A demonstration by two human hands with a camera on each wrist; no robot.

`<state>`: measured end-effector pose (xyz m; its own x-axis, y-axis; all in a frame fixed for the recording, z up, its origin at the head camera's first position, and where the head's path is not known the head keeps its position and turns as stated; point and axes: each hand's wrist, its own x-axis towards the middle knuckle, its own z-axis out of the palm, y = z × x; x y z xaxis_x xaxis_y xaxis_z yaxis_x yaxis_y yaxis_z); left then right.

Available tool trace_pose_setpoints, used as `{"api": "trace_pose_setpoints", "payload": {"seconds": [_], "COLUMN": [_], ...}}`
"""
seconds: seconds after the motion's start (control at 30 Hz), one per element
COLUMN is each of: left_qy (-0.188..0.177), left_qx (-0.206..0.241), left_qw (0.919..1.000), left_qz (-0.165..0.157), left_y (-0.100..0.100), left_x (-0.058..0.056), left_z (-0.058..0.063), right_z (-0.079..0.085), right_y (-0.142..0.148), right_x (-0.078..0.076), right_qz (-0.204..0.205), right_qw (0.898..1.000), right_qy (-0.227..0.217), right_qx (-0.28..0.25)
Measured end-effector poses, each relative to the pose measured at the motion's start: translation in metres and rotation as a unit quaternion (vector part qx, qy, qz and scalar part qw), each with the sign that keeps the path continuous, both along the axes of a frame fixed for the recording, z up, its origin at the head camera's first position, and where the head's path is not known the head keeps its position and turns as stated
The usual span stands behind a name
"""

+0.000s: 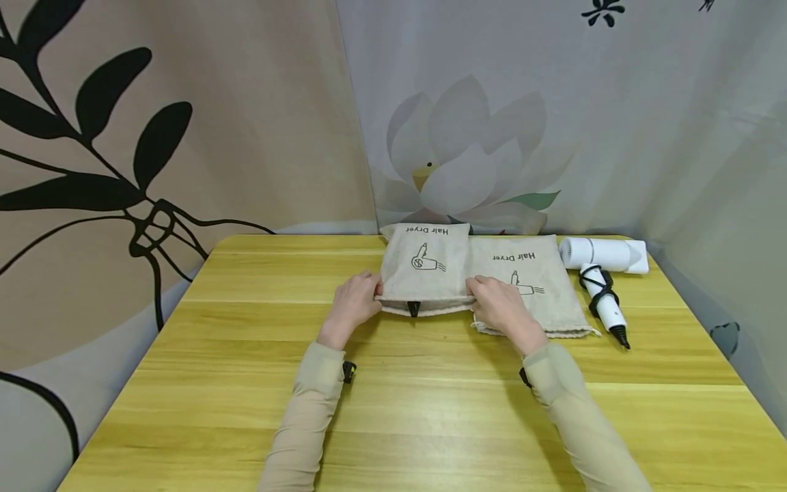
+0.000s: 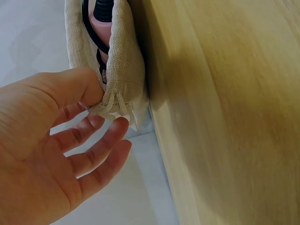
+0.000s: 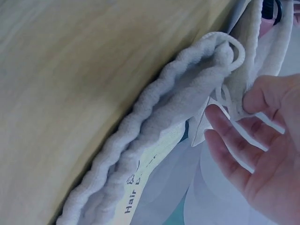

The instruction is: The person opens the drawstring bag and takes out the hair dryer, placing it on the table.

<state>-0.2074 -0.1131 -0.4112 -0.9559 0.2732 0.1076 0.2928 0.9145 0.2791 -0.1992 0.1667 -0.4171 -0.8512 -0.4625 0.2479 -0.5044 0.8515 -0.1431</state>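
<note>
A beige cloth drawstring bag [image 1: 424, 270] printed "Hair Dryer" lies near the table's back edge, its mouth held apart toward me. My left hand [image 1: 355, 302] pinches the left corner of that mouth between thumb and forefinger; the other fingers [image 2: 101, 164] are loosely bent. At the right corner, my right hand [image 1: 499, 305] pinches the cloth in the same way. Inside the bag sits a pink item [image 2: 101, 28] with a black ribbed end and a black cord; the cloth hides most of it. A black tip [image 1: 414, 309] shows at the mouth.
Right beside it lies a second "Hair Dryer" bag [image 1: 556, 273], its gathered mouth [image 3: 145, 115] facing me. Farther right are a white cylindrical item [image 1: 605, 255] and a white handle [image 1: 611, 311] wrapped in black cord. A printed curtain [image 1: 295, 123] hangs behind the wooden table [image 1: 430, 424].
</note>
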Motion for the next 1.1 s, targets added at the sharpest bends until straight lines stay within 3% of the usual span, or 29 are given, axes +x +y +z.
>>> {"api": "trace_pose_setpoints", "payload": {"seconds": [0.27,0.63,0.93,1.1], "left_qy": [-0.02,-0.025,0.0,0.014], "left_qx": [0.004,0.008,0.016,0.02], "left_qw": [0.9996,0.9988,0.9989,0.9989], "left_qz": [-0.018,-0.041,-0.044,-0.041], "left_y": [-0.004,0.0,0.002,0.004], "left_x": [0.0,0.004,0.006,0.007], "left_z": [0.003,0.012,0.016,0.02], "right_z": [0.006,0.006,0.0,0.008], "right_y": [-0.005,-0.04,-0.063,-0.065], "right_x": [0.003,0.004,-0.004,-0.009], "right_qz": [0.02,0.066,0.075,0.072], "right_qw": [1.0,0.996,0.992,0.988], "right_qy": [0.0,0.053,0.101,0.135], "right_qx": [0.014,0.042,0.027,0.01]}}
